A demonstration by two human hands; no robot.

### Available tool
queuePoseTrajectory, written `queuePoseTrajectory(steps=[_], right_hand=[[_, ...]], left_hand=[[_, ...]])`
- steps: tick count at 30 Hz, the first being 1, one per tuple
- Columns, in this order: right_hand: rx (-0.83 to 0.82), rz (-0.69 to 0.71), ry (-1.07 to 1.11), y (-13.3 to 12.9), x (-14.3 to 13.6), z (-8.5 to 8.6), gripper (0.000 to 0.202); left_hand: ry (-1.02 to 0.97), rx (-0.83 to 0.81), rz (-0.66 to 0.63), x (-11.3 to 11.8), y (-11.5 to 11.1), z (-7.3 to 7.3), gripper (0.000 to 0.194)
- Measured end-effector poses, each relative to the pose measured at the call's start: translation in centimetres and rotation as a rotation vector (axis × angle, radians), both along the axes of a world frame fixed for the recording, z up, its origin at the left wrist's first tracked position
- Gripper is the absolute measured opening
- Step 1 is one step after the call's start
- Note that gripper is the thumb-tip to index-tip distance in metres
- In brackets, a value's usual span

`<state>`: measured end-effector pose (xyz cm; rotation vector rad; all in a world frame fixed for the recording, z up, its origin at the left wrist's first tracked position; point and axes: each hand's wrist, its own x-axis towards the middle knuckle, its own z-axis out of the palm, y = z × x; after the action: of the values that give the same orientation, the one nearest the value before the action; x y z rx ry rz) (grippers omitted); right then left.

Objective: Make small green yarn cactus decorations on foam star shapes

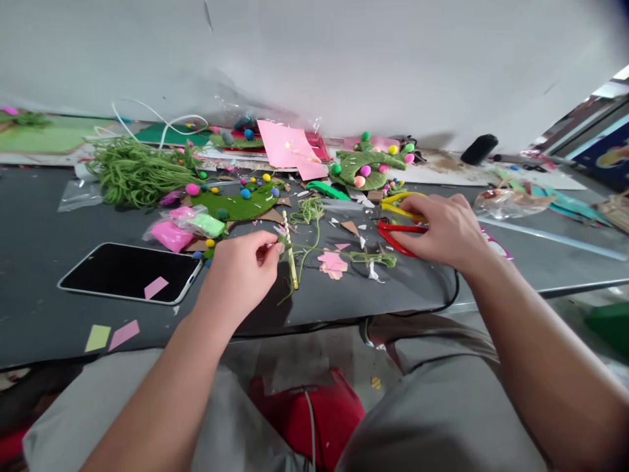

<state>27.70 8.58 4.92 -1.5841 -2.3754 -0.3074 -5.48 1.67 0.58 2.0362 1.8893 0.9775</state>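
My left hand [250, 265] is closed, thumb and forefinger pinching a strand of green yarn [308, 259]. Beside its fingertips lies a thin pale striped stick with a gold end [293, 265]. To the right, my right hand [445, 229] reaches over a tool with yellow [400, 202] and red [397, 237] looped parts, which look like scissors handles. The fingers are on the yellow part and the thumb is on the red one; the rest is hidden. Between my hands are a pink paper flower [333, 264] and a small bundle of green yarn [373, 259].
A smartphone [130, 272] lies left, near bags of pink and green clay [179, 226]. Behind are a heap of green yarn [140, 174], green felt pieces with pompoms [240, 203], pink paper [289, 151] and a green cutter [328, 190]. A black cable [455, 298] hangs near the front edge.
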Motion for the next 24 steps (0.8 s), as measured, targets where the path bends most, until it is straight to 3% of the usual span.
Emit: queuePoseTrajectory(steps=[4, 9, 24], right_hand=[[-0.044, 0.149, -0.003, -1.0, -0.4, 0.1, 0.022], [-0.101, 0.228, 0.017, -1.3, -1.1, -0.3, 0.017], [-0.198, 0.184, -0.069, -2.3, -2.7, 0.4, 0.015]], left_hand=[[0.072, 0.015, -0.015, -0.2, 0.3, 0.0, 0.02], [0.148, 0.048, -0.041, -0.1, 0.6, -0.2, 0.022], [0.164, 0.084, -0.104, 0.3, 0.3, -0.2, 0.022]])
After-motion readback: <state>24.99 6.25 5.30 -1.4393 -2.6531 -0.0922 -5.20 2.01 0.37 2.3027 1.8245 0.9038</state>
